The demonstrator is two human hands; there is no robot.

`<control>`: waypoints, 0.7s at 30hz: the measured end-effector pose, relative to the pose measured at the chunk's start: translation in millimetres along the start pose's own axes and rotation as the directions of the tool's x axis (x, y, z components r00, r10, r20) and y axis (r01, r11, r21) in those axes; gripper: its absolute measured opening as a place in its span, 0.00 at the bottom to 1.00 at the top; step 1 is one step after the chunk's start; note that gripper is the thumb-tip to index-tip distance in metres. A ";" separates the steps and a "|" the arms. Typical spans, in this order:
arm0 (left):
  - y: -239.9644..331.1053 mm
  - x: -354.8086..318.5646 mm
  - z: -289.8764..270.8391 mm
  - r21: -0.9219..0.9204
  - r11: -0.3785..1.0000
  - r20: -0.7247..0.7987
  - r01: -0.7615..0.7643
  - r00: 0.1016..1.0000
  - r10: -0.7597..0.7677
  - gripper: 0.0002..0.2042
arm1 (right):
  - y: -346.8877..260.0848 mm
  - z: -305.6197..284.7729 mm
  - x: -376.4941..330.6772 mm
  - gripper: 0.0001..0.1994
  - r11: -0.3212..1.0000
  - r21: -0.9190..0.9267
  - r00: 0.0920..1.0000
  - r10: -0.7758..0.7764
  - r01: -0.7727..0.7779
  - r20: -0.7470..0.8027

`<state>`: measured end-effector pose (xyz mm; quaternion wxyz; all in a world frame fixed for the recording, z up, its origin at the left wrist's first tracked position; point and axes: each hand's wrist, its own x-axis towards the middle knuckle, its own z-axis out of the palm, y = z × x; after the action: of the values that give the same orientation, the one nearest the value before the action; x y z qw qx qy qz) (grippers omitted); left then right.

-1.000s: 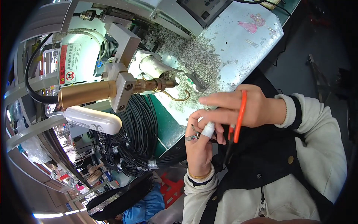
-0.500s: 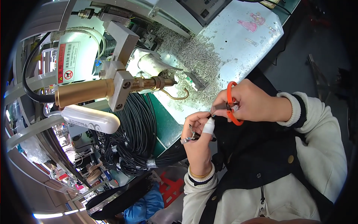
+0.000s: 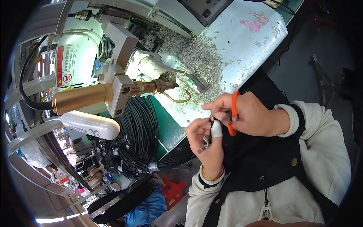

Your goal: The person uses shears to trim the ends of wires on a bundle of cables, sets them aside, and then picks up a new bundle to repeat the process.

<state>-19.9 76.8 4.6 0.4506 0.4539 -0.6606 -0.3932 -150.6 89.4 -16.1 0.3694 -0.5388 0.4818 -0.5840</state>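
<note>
My right hand [image 3: 247, 113] grips orange-handled cutters [image 3: 233, 113] whose jaws meet at the thumb of my left hand. My left hand [image 3: 206, 142] pinches a small metal-ended connector [image 3: 206, 140] on a black cable; a white tape wrap [image 3: 216, 130] covers its thumb. Both hands hover close together just off the workbench edge, below a curved brass hook [image 3: 180, 99] on the machine.
A brass cylinder [image 3: 81, 97] with a grey clamp block juts from the machine at left. A heap of small metal scraps [image 3: 196, 60] covers the pale bench top [image 3: 245, 41]. Coiled black cables [image 3: 138, 140] hang beside the green bench side. A red stool [image 3: 174, 191] stands below.
My right hand has turned the cutters from hanging down to closing in on the piece in my left hand. Both hands shifted slightly down and right.
</note>
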 end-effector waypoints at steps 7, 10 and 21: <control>-1.1 10.1 -18.0 -0.481 0.680 0.298 0.553 0.833 -0.467 0.07 | 1.1 -5.1 0.4 0.06 0.980 0.068 0.976 0.180 -0.189 0.121; -1.1 9.4 -19.7 -0.492 0.692 0.253 0.528 0.847 -0.467 0.06 | -6.7 -16.5 2.9 0.09 0.988 -0.063 0.978 0.150 -0.142 0.143; 2.5 12.8 -16.0 -0.288 0.878 0.111 0.382 0.924 -0.366 0.05 | -8.3 -15.1 -1.6 0.18 0.841 -0.523 0.881 0.348 -0.142 0.321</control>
<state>-7.7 63.5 14.6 0.4127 0.4874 -0.5036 -0.5817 -164.6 95.6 -7.9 0.3868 -0.6546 0.5919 -0.2675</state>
